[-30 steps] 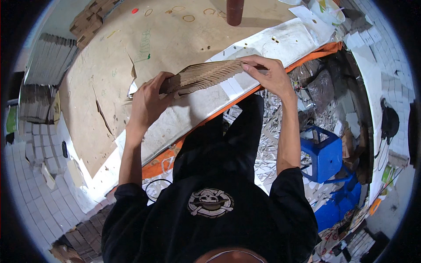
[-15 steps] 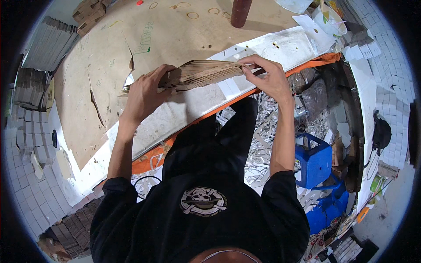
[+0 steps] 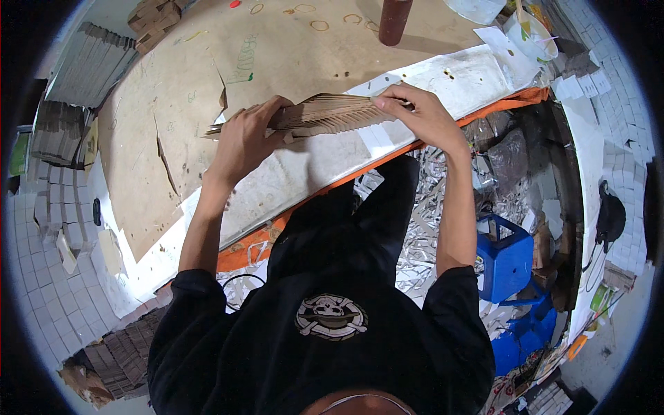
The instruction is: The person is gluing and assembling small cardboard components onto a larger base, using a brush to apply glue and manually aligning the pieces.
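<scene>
A fanned stack of brown cardboard sheets point(image 3: 330, 113) spans the space between my two hands, above the front edge of the work table. My left hand point(image 3: 245, 138) is closed round the left end of the stack, and a few sheet corners stick out beyond it. At the other end, my right hand point(image 3: 415, 116) pinches the sheets between thumb and fingers. The layered edges are spread in the middle and face me. Part of the stack is hidden behind my left fingers.
Brown paper with slits covers the table point(image 3: 277, 59); a dark red cylinder point(image 3: 395, 22) stands on it. A white tub point(image 3: 530, 36) sits far right. Blue plastic stools point(image 3: 510, 263) stand right of me among paper scraps point(image 3: 432, 214). Stacked cardboard point(image 3: 91, 66) and white boxes point(image 3: 55, 277) line the left.
My right thumb and fingers have shifted their grip on the right end of the cardboard stack. My left hand keeps its hold. The whole view has moved slightly.
</scene>
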